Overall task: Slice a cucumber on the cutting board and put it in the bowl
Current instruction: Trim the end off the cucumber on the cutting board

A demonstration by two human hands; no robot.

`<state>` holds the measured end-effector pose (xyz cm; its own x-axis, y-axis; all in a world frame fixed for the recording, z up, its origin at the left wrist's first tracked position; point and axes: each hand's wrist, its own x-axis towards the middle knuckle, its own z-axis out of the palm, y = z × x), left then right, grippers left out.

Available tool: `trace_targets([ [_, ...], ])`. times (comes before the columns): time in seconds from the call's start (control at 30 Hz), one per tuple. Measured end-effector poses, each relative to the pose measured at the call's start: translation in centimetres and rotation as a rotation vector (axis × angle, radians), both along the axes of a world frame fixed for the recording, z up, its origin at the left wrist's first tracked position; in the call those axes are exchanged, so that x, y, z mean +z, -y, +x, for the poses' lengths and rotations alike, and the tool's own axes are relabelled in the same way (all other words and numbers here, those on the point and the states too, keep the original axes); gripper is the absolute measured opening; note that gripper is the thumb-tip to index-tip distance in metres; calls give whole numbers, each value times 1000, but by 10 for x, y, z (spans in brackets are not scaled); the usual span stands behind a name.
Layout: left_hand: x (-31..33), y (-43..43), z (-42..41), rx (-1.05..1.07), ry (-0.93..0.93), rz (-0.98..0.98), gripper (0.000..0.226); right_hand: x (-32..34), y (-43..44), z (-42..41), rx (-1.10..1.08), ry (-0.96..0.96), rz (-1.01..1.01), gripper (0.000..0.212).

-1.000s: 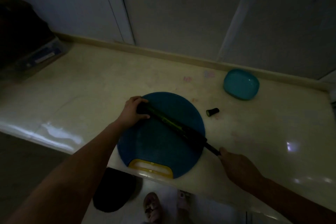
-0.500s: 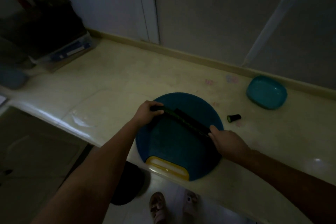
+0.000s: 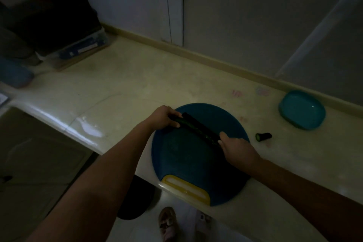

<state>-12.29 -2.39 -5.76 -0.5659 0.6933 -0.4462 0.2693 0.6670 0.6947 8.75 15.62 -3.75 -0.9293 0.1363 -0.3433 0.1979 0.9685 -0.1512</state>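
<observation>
Right hand [image 3: 237, 148] is now working at the cucumber's [image 3: 184, 122] right end, fingers gripping a dark knife [image 3: 202, 126]. Left hand [image 3: 165, 118] fingers are clamping the other end on the cutting board [image 3: 188, 163]. One stub [image 3: 263, 136] is lying on the surface [image 3: 137, 88]; the bowl [image 3: 302, 109] is sitting empty, so slicing is barely starting.

Dim home kitchen. Pale stone counter [image 3: 137, 88] with raised back edge under grey wall panels [image 3: 245, 15]. On it: cutting board [image 3: 186, 163], knife [image 3: 200, 125], cucumber [image 3: 181, 122], bowl [image 3: 302, 110]. Storage box [image 3: 78, 51] far left. Tiled floor [image 3: 39, 163].
</observation>
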Motion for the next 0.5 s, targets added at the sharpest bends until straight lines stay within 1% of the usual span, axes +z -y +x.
trace_targets([
  [0.23,-2,0,-8,-7,55,38,42,0,-1,-2,-1,27,-1,26],
  [0.4,0,-5,-13,-25,91,18,42,3,-4,-6,1,50,-51,28],
  [0.5,0,-7,-17,-74,70,7,42,5,-5,-8,-9,78,-67,30],
])
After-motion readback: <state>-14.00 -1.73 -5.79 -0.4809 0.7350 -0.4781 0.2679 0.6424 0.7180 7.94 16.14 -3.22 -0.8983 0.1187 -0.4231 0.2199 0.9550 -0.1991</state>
